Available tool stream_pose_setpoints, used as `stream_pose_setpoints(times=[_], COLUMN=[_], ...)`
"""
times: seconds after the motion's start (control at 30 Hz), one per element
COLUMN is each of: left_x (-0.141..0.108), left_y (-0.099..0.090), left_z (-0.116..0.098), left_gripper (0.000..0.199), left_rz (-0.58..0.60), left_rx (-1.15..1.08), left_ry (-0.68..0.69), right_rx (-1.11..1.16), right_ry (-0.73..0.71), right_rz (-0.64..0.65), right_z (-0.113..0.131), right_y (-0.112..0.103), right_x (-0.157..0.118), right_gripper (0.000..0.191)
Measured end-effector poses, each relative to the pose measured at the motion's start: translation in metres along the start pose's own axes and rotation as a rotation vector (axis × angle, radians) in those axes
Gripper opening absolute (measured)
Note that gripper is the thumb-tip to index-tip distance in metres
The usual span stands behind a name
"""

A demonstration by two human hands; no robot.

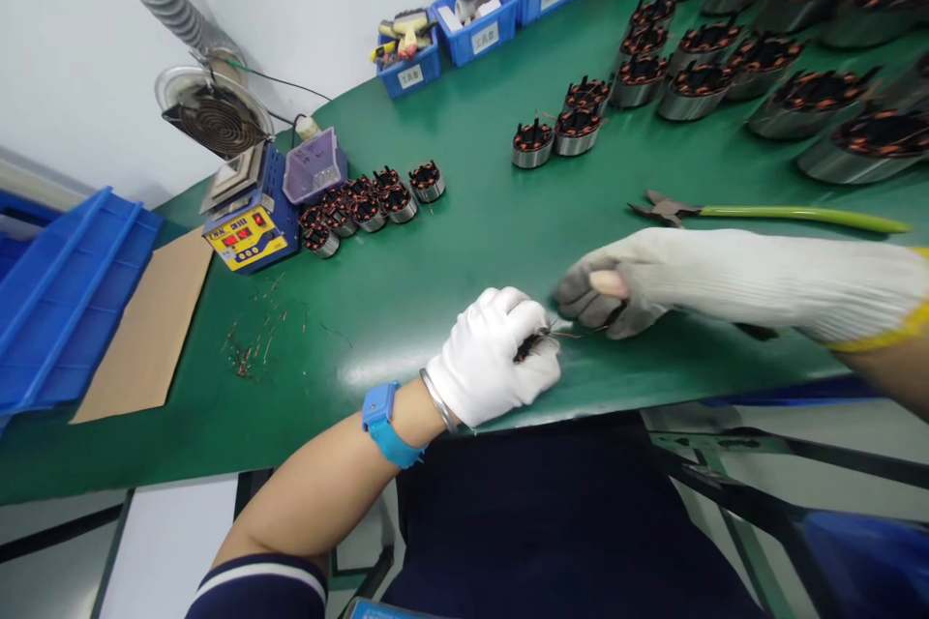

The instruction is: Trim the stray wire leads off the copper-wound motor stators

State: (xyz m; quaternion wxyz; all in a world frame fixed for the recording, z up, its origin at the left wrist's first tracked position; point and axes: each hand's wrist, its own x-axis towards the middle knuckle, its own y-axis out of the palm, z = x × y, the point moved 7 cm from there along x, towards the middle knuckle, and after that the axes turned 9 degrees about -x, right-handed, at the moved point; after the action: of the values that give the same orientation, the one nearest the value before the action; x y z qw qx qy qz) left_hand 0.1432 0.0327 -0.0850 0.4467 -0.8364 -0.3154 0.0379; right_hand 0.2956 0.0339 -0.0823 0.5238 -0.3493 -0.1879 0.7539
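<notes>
My left hand, in a white glove, is wrapped round a copper-wound motor stator near the table's front edge; the fingers cover most of it. Thin wires run from the stator toward my right hand, whose grey-and-white glove is closed close beside it. Something dark shows between the right fingers, but I cannot make out what it is. The bare thumb tip pokes out of that glove. Beyond the right wrist lie pliers with green handles.
Stators stand in a small group at the left and in many rows at the back right. A blue-yellow station, a purple bin, wire scraps, cardboard and blue boxes are around the green table.
</notes>
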Motion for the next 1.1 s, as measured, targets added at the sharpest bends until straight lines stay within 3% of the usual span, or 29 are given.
stream_pose_setpoints(times=[0.1, 0.3, 0.43, 0.53, 0.67, 0.73, 0.83, 0.93, 1.0, 1.03, 1.1], left_x=[0.000, -0.001, -0.005, -0.010, -0.011, -0.010, -0.012, -0.017, -0.021, -0.021, -0.019], left_y=[-0.001, -0.001, -0.004, -0.006, -0.008, -0.014, -0.023, -0.016, -0.007, -0.006, -0.012], left_z=[0.000, 0.001, 0.003, 0.004, 0.001, 0.009, 0.029, 0.035, 0.030, 0.027, 0.023], left_gripper=[0.008, 0.010, 0.014, 0.044, 0.084, 0.084, 0.063, 0.053, 0.056, 0.058, 0.058], left_rz=[-0.021, -0.074, -0.179, -0.231, -0.136, -0.106, -0.086, 0.123, 0.287, 0.311, 0.194], left_rx=[0.009, -0.001, -0.079, -0.182, -0.358, -0.464, -0.676, -0.927, -1.072, -1.122, -1.131], left_ry=[0.023, 0.056, 0.020, -0.015, -0.015, -0.115, -0.376, -0.564, -0.616, -0.613, -0.517], right_rx=[0.223, 0.362, 0.382, 0.337, 0.123, 0.089, 0.142, 0.190, 0.273, 0.334, 0.459], right_ry=[0.024, 0.166, 0.189, 0.168, 0.134, 0.089, 0.026, -0.016, -0.033, -0.026, 0.011], right_rz=[0.371, 0.504, 0.435, 0.322, 0.105, 0.027, -0.030, -0.066, -0.056, -0.044, -0.027], right_z=[0.011, 0.012, 0.009, 0.010, 0.010, 0.011, 0.013, 0.015, 0.017, 0.018, 0.018], right_y=[0.028, 0.052, 0.054, 0.054, 0.048, 0.045, 0.042, 0.039, 0.039, 0.039, 0.040], right_x=[0.007, 0.011, 0.007, 0.002, -0.009, -0.015, -0.020, -0.021, -0.021, -0.020, -0.019], right_gripper=[0.050, 0.048, 0.047, 0.034, 0.028, 0.030, 0.036, 0.039, 0.040, 0.039, 0.037])
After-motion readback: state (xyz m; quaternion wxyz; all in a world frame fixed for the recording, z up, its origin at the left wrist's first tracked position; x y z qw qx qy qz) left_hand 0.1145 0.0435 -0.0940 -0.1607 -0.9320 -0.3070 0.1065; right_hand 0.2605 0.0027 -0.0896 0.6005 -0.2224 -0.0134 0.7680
